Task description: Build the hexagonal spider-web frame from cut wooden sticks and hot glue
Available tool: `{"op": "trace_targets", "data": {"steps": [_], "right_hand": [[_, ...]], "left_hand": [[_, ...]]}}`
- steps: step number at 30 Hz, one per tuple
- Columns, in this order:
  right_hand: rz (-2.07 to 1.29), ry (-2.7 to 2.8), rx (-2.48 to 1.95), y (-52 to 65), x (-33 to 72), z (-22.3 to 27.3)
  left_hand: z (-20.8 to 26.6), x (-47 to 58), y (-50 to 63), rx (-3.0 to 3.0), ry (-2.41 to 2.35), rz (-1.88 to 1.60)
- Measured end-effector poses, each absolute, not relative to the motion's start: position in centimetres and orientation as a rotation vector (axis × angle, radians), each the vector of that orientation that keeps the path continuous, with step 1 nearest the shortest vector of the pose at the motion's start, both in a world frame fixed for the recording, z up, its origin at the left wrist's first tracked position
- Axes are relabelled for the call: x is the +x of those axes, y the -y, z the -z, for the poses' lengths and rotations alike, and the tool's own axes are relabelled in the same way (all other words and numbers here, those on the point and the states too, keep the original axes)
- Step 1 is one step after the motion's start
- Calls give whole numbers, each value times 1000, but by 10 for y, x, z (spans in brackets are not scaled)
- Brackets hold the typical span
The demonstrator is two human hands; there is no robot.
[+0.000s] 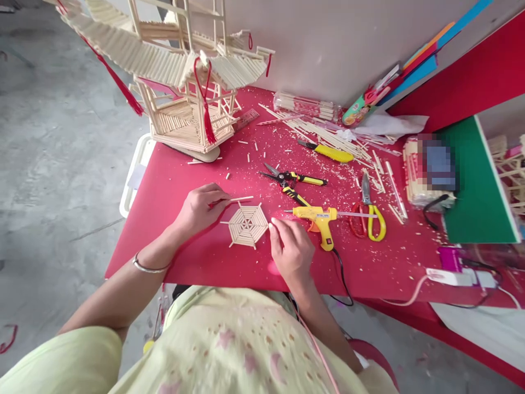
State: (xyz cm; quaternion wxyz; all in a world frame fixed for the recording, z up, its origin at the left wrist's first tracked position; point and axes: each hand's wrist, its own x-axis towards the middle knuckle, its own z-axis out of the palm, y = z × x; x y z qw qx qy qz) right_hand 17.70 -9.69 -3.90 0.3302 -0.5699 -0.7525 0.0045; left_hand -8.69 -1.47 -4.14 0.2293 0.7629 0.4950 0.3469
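Observation:
My left hand (204,209) pinches a short thin wooden stick (241,198), held level just above a small web-shaped hexagonal lattice (247,224) made of wooden sticks. The lattice lies on the red tabletop, with spoke ends sticking out past its rim. Closed in a pinch, my right hand (293,246) has its fingertips at the lattice's right spoke end. To the right of it lies a yellow hot glue gun (318,218) with a glue stick in its back. Black-and-yellow pliers (287,179) rest open behind the lattice.
A stick-built pavilion model (184,109) with red tassels stands at the back left. Loose sticks (328,134), a yellow utility knife (332,153) and scissors (371,213) lie on the red table (197,262). At the right are a green board (471,191) and a power strip (449,277).

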Motion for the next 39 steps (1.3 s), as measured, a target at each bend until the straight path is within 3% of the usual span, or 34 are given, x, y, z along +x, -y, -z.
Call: {"op": "trace_targets", "data": {"steps": [39], "right_hand": [[-123, 2006, -1549, 108, 172, 61]], "left_hand": [[52, -77, 19, 2264, -1441, -920]]}}
